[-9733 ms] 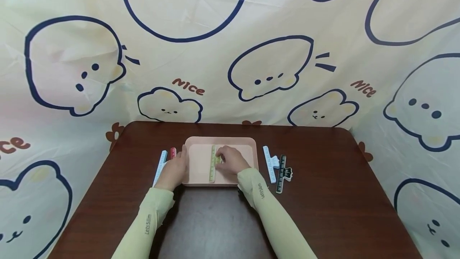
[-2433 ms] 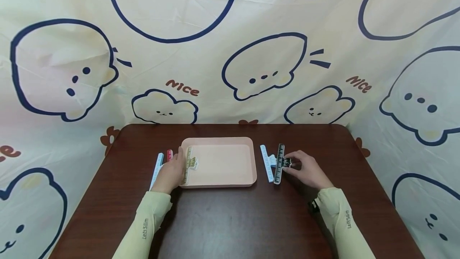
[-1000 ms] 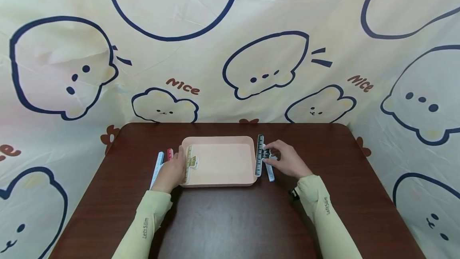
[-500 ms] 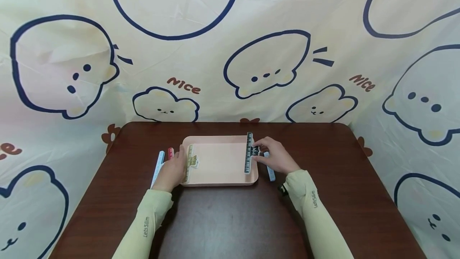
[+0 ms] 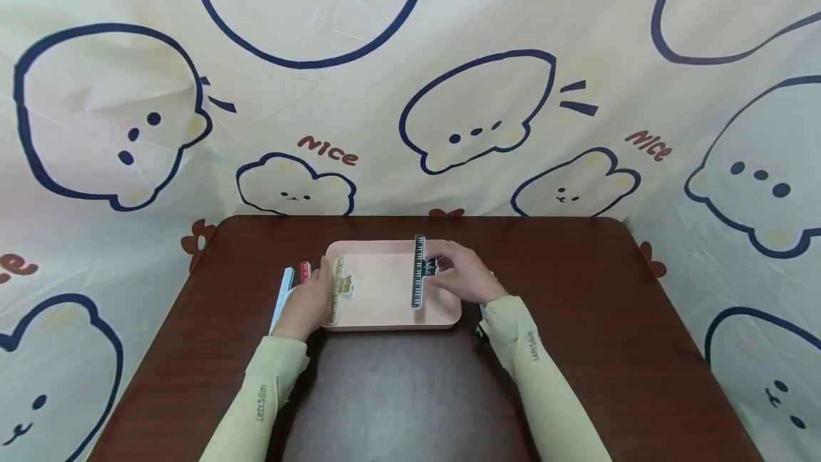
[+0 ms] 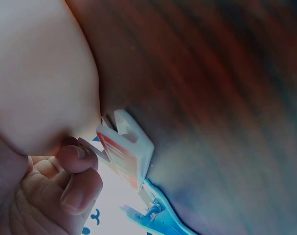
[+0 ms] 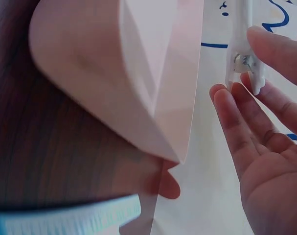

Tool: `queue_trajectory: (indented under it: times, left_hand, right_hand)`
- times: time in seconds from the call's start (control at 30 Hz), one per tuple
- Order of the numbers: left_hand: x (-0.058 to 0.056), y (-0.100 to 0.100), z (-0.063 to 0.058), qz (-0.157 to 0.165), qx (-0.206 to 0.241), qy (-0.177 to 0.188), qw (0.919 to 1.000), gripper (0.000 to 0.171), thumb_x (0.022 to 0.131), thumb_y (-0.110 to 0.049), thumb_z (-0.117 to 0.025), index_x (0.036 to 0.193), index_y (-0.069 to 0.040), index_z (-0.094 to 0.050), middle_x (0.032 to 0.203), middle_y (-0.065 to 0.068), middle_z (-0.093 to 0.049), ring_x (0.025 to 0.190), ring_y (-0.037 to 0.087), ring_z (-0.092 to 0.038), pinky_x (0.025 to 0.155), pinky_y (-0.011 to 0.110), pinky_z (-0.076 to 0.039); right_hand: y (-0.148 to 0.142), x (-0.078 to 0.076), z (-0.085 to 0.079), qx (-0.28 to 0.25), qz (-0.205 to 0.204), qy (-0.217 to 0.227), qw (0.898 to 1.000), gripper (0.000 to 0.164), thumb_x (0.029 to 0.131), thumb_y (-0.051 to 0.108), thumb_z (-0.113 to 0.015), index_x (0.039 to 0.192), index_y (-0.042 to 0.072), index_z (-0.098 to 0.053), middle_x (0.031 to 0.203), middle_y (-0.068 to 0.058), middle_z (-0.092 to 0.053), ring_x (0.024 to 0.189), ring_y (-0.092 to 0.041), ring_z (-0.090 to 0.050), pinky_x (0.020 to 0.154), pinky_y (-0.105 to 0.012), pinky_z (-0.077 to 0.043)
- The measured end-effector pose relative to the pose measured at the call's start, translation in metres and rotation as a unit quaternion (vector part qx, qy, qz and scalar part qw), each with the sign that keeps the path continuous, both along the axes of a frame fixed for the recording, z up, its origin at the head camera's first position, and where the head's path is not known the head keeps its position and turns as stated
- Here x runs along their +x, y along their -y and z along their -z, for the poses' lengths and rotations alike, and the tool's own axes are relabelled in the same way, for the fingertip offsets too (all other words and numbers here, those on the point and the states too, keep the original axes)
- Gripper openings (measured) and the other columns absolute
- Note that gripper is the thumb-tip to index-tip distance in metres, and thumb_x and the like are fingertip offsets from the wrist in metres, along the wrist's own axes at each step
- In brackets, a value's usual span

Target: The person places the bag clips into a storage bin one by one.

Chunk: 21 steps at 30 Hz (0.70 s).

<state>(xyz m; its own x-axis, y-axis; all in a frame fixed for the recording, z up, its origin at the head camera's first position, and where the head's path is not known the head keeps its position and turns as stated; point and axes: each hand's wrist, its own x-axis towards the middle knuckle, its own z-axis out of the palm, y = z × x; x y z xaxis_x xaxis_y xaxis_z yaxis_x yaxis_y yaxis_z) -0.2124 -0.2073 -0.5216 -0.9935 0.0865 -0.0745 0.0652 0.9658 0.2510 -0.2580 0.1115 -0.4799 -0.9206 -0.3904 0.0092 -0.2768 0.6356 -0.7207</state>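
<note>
1. left hand (image 5: pixel 309 306) touched the tray's (image 5: pixel 381 294) left edge; i couldn't tell its grip.
2. green clip (image 5: pixel 338 289) lay inside the tray's left side.
3. right hand (image 5: pixel 463 274) pinched the black clip (image 5: pixel 418 273), just brought from right of the tray to above it: the second clip there.

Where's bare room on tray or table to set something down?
Free: tray floor between green clip and black clip; table between the sleeves; table right of the right hand. Crowded: left of tray, with red clip, blue clip and left hand.

Brown table (image 5: pixel 385 398) — pink tray (image 5: pixel 383 294) near far edge, red clip (image 5: pixel 305 270) and bright-blue clip (image 5: pixel 282 296) left, pale-blue clip (image 7: pixel 70 219) right
</note>
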Motion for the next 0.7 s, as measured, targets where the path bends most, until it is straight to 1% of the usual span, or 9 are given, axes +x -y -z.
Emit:
queue_trajectory:
  times: [0.1,0.2,0.3,0.37,0.47,0.57,0.7]
  left_hand:
    - [0.000,0.001,0.000,-0.001,0.000,0.001,1.0000,0.065,0.106,-0.010,-0.048,0.159,0.011,-0.017,0.143,0.034,-0.053,0.098,0.040,-0.068,0.097,0.056,-0.056]
    - [-0.001,0.001,-0.001,-0.001,0.003,0.004,1.0000,0.064,0.107,-0.010,-0.047,0.160,0.010,-0.017,0.144,0.035,-0.052,0.100,0.041,-0.068,0.098,0.056,-0.055]
    - [-0.001,0.000,-0.002,-0.004,0.007,0.011,0.9999,0.064,0.108,-0.011,-0.046,0.160,0.010,-0.016,0.146,0.035,-0.050,0.105,0.043,-0.067,0.100,0.058,-0.054]
    - [-0.001,-0.001,-0.003,-0.006,0.008,0.016,0.9998,0.065,0.108,-0.012,-0.046,0.161,0.009,-0.015,0.147,0.035,-0.049,0.106,0.043,-0.067,0.101,0.058,-0.054]
    - [0.000,-0.001,-0.003,-0.007,0.007,0.021,0.9997,0.065,0.107,-0.011,-0.047,0.160,0.009,-0.015,0.146,0.034,-0.049,0.105,0.042,-0.067,0.100,0.057,-0.054]
    - [0.001,-0.001,-0.002,-0.006,0.007,0.021,0.9997,0.067,0.106,-0.010,-0.049,0.160,0.010,-0.016,0.146,0.035,-0.050,0.106,0.042,-0.067,0.100,0.057,-0.054]
    - [0.000,-0.001,-0.003,-0.010,0.012,0.022,0.9996,0.068,0.105,-0.009,-0.051,0.160,0.010,-0.015,0.147,0.035,-0.048,0.105,0.043,-0.066,0.101,0.058,-0.053]
  right_hand:
    - [0.009,0.000,0.001,-0.011,0.005,0.011,1.000,0.041,0.087,0.018,-0.085,0.125,0.019,-0.070,0.140,-0.003,-0.061,0.113,-0.023,-0.065,0.098,-0.040,-0.056]
    - [0.017,-0.001,0.003,-0.010,0.006,0.012,1.000,0.040,0.086,0.019,-0.086,0.124,0.019,-0.071,0.144,-0.004,-0.057,0.112,-0.022,-0.065,0.098,-0.039,-0.056]
    - [0.023,-0.003,0.006,-0.017,-0.007,-0.001,1.000,0.038,0.085,0.016,-0.086,0.120,0.017,-0.073,0.140,-0.005,-0.060,0.108,-0.022,-0.066,0.096,-0.037,-0.058]
    - [0.026,-0.004,0.009,-0.022,-0.019,-0.005,1.000,0.036,0.085,0.013,-0.086,0.119,0.015,-0.074,0.134,-0.006,-0.064,0.105,-0.021,-0.066,0.095,-0.036,-0.058]
    - [0.032,-0.004,0.013,-0.024,-0.029,0.005,0.999,0.036,0.086,0.011,-0.085,0.119,0.013,-0.073,0.125,-0.004,-0.068,0.105,-0.020,-0.066,0.095,-0.036,-0.057]
    - [0.037,-0.003,0.016,-0.009,-0.022,0.021,1.000,0.037,0.087,0.014,-0.084,0.122,0.014,-0.072,0.124,-0.002,-0.068,0.106,-0.018,-0.065,0.096,-0.035,-0.056]
    - [0.043,-0.002,0.018,0.002,-0.012,0.029,0.999,0.039,0.087,0.018,-0.085,0.124,0.015,-0.072,0.123,-0.001,-0.067,0.105,-0.018,-0.064,0.095,-0.036,-0.056]
